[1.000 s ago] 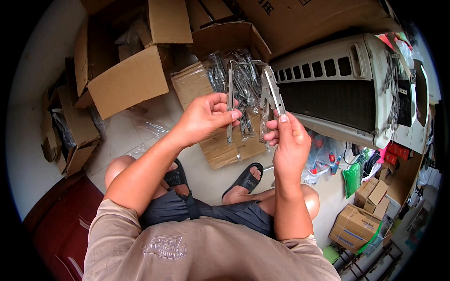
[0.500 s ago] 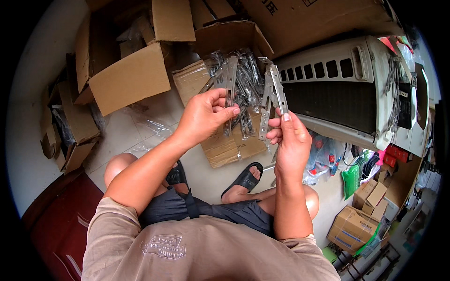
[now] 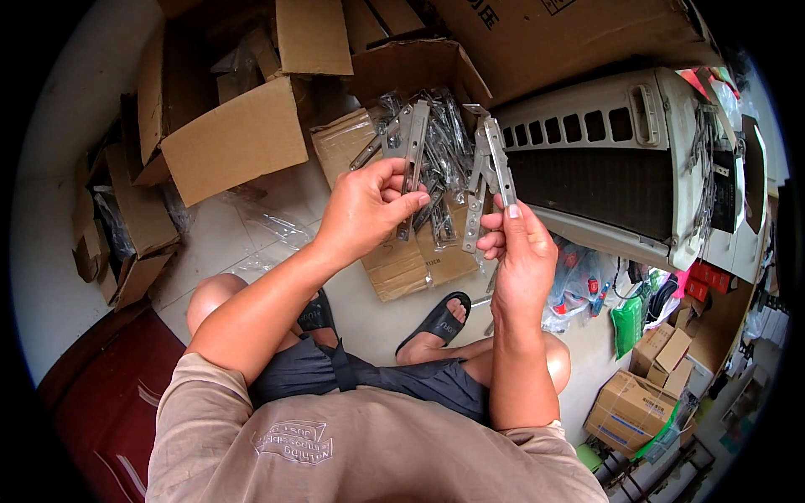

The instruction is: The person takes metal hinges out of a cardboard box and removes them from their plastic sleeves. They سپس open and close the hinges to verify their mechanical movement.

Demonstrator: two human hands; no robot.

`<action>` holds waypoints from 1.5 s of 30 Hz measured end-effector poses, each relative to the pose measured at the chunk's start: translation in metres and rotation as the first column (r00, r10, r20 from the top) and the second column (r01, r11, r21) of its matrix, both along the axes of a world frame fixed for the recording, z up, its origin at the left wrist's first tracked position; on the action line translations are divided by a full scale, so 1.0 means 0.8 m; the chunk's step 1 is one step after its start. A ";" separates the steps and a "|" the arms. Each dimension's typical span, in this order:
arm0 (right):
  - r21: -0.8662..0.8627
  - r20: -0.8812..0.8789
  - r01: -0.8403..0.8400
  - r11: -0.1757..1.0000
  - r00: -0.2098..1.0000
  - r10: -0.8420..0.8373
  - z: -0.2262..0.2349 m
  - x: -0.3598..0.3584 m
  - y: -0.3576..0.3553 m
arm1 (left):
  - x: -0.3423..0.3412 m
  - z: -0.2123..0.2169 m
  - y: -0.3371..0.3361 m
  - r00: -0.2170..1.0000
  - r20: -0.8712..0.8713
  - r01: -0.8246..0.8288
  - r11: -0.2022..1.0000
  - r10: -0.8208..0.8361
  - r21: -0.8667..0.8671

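Note:
My left hand [image 3: 369, 205] pinches a silver metal friction hinge [image 3: 415, 138] between thumb and fingers. The hinge stands nearly upright, with a linked arm splayed to its left. A second such hinge [image 3: 496, 159] is gripped low down by my right hand [image 3: 524, 256]. Its flat bars are spread apart, and a bent tab tops it. The two hinges are held side by side, apart from each other. Behind and between them lies a pile of plastic-wrapped metal hinges [image 3: 450, 138] in a cardboard box [image 3: 402, 268] with its flaps folded out.
At upper left stands a larger open carton [image 3: 235, 138], with a smaller torn carton [image 3: 138, 226] beyond it. A white appliance with a dark grille [image 3: 587, 180] lies to the right. Plastic bags [image 3: 579, 285] and taped boxes [image 3: 625, 411] sit at lower right. My sandalled feet flank the tiled floor.
The linked arm of the hinge in my left hand has swung further out to the left. My right hand and its hinge have barely moved.

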State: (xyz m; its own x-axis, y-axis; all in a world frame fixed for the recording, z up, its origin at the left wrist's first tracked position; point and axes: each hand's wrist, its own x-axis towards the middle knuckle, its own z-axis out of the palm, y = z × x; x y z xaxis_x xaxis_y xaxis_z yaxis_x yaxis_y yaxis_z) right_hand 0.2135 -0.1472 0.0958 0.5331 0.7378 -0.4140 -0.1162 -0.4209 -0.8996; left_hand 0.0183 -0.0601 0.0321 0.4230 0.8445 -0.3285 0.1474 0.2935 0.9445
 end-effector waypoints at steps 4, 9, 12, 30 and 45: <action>-0.001 -0.006 0.000 1.000 1.000 0.000 0.000 -0.001 -0.001 | 0.000 -0.002 -0.002 1.000 -0.007 -0.008 1.000 0.008 0.008; 0.000 -0.007 -0.010 1.000 1.000 0.010 0.002 -0.003 -0.002 | 0.000 -0.003 -0.002 0.999 0.035 -0.024 0.999 0.026 -0.047; 0.005 0.000 -0.009 1.000 1.000 0.009 0.003 -0.003 -0.003 | 0.002 -0.004 -0.003 0.994 0.092 -0.050 0.995 0.059 -0.088; 0.042 0.033 0.019 0.999 0.999 -0.020 0.014 -0.005 -0.009 | 0.004 0.004 -0.007 0.983 0.160 -0.065 0.990 0.085 -0.127; 0.043 0.011 0.016 0.999 1.000 -0.016 0.015 -0.003 -0.009 | 0.001 0.002 -0.003 0.994 0.098 -0.034 0.991 0.046 -0.127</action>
